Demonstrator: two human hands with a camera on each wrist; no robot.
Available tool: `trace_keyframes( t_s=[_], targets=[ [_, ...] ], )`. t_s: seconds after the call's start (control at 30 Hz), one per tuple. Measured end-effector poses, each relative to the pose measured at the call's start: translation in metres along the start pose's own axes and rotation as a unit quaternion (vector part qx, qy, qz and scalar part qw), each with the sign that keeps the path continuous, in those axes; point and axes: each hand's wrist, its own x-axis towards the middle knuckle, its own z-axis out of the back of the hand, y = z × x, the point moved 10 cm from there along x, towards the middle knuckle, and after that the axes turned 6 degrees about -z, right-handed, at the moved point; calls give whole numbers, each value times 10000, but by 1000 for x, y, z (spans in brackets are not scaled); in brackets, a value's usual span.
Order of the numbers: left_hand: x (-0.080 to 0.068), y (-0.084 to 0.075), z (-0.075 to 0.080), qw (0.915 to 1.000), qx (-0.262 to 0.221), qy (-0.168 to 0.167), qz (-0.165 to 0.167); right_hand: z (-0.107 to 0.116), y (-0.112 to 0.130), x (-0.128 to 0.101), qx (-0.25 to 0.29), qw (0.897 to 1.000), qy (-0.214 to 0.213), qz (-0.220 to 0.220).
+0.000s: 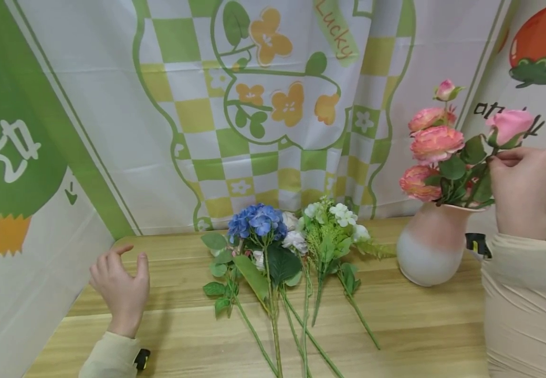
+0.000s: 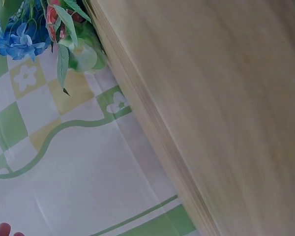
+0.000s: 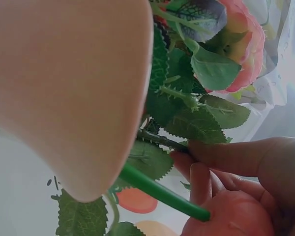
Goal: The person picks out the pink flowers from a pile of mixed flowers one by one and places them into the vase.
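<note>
At the right in the head view, my right hand (image 1: 530, 186) pinches the stem of a pink rose (image 1: 511, 126) just under its bloom. This rose leans out over the rim of a pink-and-white vase (image 1: 429, 249), beside several ruffled coral-pink flowers (image 1: 437, 144). From the right wrist, thumb and fingertips (image 3: 204, 150) grip a dark stem (image 3: 162, 140) close to the vase's mouth (image 3: 137, 98). A bright green stem (image 3: 162, 194) ends near the curled fingers. My left hand (image 1: 124, 291) hovers over the table's left side, fingers loosely bent, holding nothing.
On the wooden table (image 1: 183, 336) lie a blue hydrangea (image 1: 259, 220), white flowers (image 1: 344, 214) and leafy stems (image 1: 221, 289), their ends toward me. A printed cloth (image 1: 169, 152) hangs behind, with similar cloth at both sides.
</note>
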Motion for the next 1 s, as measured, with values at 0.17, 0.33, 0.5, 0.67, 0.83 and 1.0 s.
trace_keyframes(
  t_s=[0.17, 0.33, 0.5, 0.67, 0.83, 1.0],
  targets=[
    [0, 0, 0, 10000, 4, 9, 19, 2, 0, 0, 10, 9997, -147, 184],
    [1, -1, -1, 9999, -107, 47, -72, 4, 1, -7, 238, 9993, -193, 202],
    [3, -7, -6, 9994, -178, 255, -116, 9, 3, -18, 330, 9990, -254, 144],
    [6, -12, -10, 9990, -68, 438, -7, 19, 0, -30, 688, 9964, -471, 165],
    [10, -18, -18, 9983, 9, 573, 132, 29, 7, -46, 1085, 9877, -1047, 408],
    [13, -26, -32, 9963, 129, 815, 225, 39, 30, -72, 1603, 9539, -2030, 1520]
  ],
)
